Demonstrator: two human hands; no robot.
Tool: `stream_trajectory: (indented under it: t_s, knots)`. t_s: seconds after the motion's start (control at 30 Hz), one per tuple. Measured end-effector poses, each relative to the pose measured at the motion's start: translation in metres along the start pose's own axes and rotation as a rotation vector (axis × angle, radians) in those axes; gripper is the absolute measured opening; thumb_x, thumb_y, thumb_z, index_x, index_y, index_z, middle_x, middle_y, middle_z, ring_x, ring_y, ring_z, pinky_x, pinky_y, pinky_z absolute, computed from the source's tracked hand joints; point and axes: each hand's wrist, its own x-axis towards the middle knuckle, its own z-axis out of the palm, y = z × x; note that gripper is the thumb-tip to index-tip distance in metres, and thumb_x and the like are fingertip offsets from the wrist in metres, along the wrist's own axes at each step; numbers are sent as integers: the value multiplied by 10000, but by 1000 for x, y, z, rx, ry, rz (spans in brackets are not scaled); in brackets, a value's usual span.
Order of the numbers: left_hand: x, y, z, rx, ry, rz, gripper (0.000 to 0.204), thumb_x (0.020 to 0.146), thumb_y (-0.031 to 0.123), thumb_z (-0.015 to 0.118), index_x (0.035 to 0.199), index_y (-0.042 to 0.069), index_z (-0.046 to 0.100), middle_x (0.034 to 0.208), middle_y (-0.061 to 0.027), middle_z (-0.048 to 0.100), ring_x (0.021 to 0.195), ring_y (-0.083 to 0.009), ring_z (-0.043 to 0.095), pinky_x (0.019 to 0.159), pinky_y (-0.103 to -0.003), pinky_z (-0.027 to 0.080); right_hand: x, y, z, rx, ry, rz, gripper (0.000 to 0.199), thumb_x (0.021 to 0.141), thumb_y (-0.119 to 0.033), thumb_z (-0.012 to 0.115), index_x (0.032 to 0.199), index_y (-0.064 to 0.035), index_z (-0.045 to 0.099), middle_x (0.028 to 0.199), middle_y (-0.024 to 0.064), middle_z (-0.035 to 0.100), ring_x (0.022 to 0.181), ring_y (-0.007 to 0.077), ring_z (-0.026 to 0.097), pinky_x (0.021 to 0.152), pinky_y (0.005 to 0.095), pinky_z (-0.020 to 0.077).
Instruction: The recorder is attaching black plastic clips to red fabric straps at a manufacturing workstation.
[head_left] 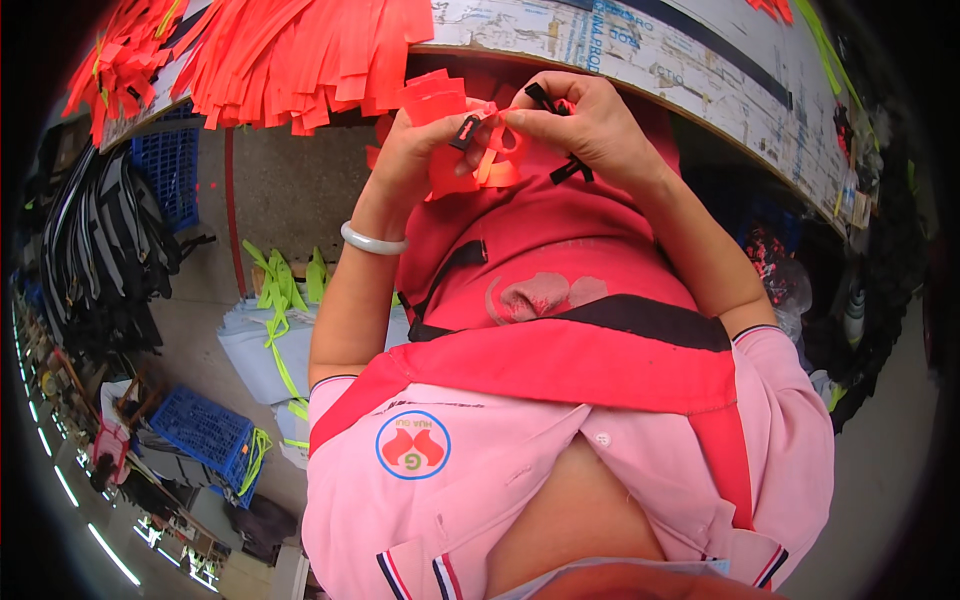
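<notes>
I am standing here and seeing two hands meeting in front of the red apron (570,250), close to the edge of the white table (690,78). The left hand (412,150) is closing its thumb and fingers around the folded red strips (432,98), with a small black piece (464,132) showing by its thumb. The right hand (600,120) is pinching its thumb and finger together at the red ribbon loop (503,150), which is sitting between the hands, maybe so both can be steadying it. Black bits (570,169) are poking out of the right hand, perhaps tucked there to be handy. I can't tell how its hidden fingers are curling. A big red bunch (300,60) is lying on the table with ends hanging over, probably so strips are being kept within easy reach
</notes>
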Motion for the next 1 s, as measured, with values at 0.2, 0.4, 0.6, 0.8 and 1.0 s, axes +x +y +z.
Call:
stream_trajectory:
  t_s: [0.2, 0.4, 0.6, 0.8, 1.0]
  knots:
    - [0, 0, -2, 63, -56, -27, 190, 868, 116, 638, 975, -40, 648, 757, -102, 658, 517, -129, 551, 449, -247, 415, -2, -6, -1, -190, -22, 2, 158, 850, -158, 703, 843, -17, 633, 771, -53, 570, 704, 1, 462, 620, 171, 389]
    - [0, 1, -4, 133, -77, 20, 179, 857, 103, 652, 970, -36, 648, 742, -105, 655, 532, -129, 567, 455, -246, 430, -1, 3, -1, -68, -14, -4, 143, 838, -153, 703, 842, -28, 633, 754, -44, 571, 685, 2, 467, 600, 177, 389]
    - [1, 3, -5, 185, -63, 4, 191, 850, 111, 667, 980, -29, 648, 731, -91, 653, 534, -133, 572, 460, -250, 435, 5, 0, -7, -33, -97, 117, 170, 826, -182, 704, 838, -22, 648, 702, -39, 551, 615, 15, 454, 543, 193, 365]
    - [4, 1, -3, 126, -66, -5, 197, 849, 122, 670, 981, -23, 648, 741, -76, 639, 538, -129, 564, 458, -248, 416, 2, -5, -4, 84, -41, 160, 182, 833, -203, 704, 848, -35, 636, 724, -46, 556, 614, 9, 458, 540, 180, 374]
    - [4, -8, -9, -19, -25, -18, 203, 878, 127, 627, 1030, -8, 612, 808, -67, 616, 553, -114, 544, 438, -221, 375, 5, 0, -2, 33, -25, 109, 177, 829, -193, 708, 841, -34, 630, 724, -40, 560, 625, 9, 462, 539, 185, 380]
